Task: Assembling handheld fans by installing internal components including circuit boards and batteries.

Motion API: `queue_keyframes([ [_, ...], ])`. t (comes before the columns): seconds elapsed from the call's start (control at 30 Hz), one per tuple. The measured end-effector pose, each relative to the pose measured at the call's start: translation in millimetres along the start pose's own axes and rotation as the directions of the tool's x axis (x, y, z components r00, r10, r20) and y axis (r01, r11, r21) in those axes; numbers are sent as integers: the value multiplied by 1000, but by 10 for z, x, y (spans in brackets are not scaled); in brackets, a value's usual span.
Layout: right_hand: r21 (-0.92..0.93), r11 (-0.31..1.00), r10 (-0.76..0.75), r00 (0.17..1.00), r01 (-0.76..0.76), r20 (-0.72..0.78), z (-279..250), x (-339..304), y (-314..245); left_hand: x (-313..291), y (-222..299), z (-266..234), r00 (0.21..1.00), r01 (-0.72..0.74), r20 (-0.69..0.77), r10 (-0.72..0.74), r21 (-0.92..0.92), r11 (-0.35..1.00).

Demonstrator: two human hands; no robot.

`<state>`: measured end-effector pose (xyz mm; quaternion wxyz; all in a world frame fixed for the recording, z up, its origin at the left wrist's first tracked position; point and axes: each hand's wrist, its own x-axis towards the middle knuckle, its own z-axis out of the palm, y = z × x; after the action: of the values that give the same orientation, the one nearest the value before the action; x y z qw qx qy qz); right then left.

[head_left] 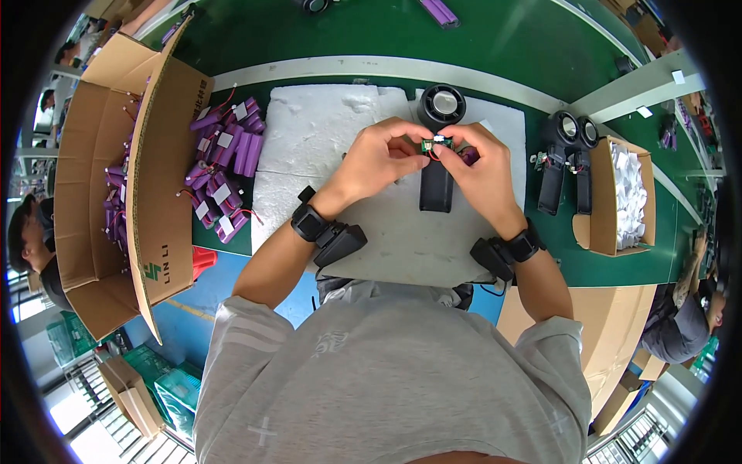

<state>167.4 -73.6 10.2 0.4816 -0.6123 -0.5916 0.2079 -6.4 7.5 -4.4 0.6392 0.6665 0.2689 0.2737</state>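
A small green board [427,145] with a white plug [440,138] is pinched between left hand [379,158] and right hand [485,168] fingertips

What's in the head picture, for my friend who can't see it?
A person's left hand and right hand pinch a small green circuit board over a black device with a round head, at a green table. Purple wired packs and an open cardboard box sit on the left; two similar black devices and a smaller box are on the right.
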Motion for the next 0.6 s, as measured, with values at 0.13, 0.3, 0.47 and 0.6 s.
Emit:
queue_keyframes([
  [0.13,-15,1000,15,999,-14,39,-46,-21,-22,-10,73,5,997,56,39,-60,85,995],
  [0.3,-69,997,-9,995,16,102,-89,-64,6,-13,108,44,989,121,60,-132,167,978],
  [0.47,-151,985,-68,994,81,85,-66,-70,5,2,117,122,995,99,-7,-100,235,967],
  [0.6,-181,977,-113,993,116,28,-13,-62,4,10,99,142,995,95,-38,-88,239,966],
])
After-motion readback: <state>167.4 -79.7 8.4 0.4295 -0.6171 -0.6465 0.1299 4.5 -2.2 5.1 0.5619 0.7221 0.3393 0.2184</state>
